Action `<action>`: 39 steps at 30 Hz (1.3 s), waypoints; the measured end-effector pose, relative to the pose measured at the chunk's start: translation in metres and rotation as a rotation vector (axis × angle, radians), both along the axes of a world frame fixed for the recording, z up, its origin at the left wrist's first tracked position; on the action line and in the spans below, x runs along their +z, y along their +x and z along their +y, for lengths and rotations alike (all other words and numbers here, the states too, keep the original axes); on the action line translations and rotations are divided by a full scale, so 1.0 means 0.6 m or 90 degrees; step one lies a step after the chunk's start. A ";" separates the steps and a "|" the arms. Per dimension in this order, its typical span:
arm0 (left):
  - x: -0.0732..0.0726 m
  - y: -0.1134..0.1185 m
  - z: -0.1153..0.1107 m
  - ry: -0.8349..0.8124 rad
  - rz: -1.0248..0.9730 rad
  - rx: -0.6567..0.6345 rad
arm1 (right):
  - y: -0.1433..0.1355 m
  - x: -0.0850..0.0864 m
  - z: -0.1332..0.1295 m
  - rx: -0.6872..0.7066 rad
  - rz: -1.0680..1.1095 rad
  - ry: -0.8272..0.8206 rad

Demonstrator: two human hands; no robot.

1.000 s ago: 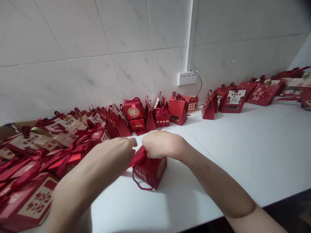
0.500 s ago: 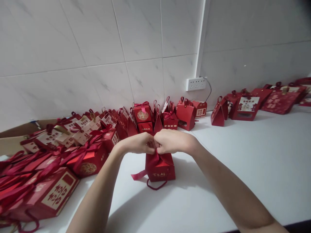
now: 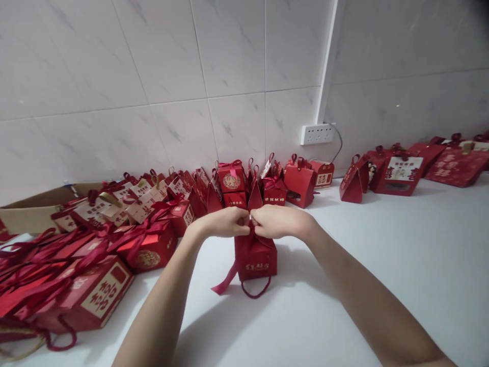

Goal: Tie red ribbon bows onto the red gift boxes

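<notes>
A small red gift box (image 3: 259,259) with gold lettering stands on the white table, a dark red cord handle (image 3: 256,294) hanging at its front. Over its top, my left hand (image 3: 228,222) and my right hand (image 3: 281,221) are both closed, knuckles nearly touching, pinching the red ribbon. One ribbon tail (image 3: 228,279) hangs down the box's left side and spreads onto the table. The knot area between the fingers is largely hidden by the hands.
Many red boxes with ribbons (image 3: 89,295) crowd the left side, near an open cardboard carton (image 3: 30,216). Further red boxes (image 3: 300,182) line the tiled wall, continuing to bags (image 3: 401,173) at the right. A socket strip (image 3: 317,134) is on the wall.
The view has shifted slightly left, so things appear further right. Both hands remain closed at the ribbon, a little higher relative to the box. The ribbon tail hangs lower.
</notes>
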State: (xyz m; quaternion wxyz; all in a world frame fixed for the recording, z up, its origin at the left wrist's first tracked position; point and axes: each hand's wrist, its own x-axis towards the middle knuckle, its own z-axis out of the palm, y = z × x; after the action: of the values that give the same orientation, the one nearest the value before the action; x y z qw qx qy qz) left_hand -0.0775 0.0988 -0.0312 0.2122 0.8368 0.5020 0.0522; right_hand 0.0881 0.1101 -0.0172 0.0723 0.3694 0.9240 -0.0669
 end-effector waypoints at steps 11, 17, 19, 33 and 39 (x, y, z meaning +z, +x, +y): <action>0.003 0.006 -0.008 0.012 0.062 0.060 | 0.013 0.005 0.021 0.116 0.103 -0.119; -0.003 0.004 -0.005 0.034 0.027 0.022 | 0.012 0.000 0.023 0.119 0.132 -0.110; -0.004 0.005 -0.004 0.052 0.019 0.013 | 0.010 -0.001 0.023 0.109 0.137 -0.108; 0.014 0.001 -0.003 0.407 -0.100 0.355 | 0.013 -0.009 0.039 0.029 0.075 -0.093; 0.014 0.009 -0.002 0.154 -0.395 0.310 | 0.013 -0.007 0.037 -0.009 0.094 -0.114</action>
State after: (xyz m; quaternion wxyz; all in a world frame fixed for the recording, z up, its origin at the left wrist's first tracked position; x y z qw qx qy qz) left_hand -0.0719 0.0974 -0.0227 0.2350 0.6571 0.5876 0.4096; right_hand 0.0960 0.1322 -0.0215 0.0359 0.3618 0.9146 -0.1769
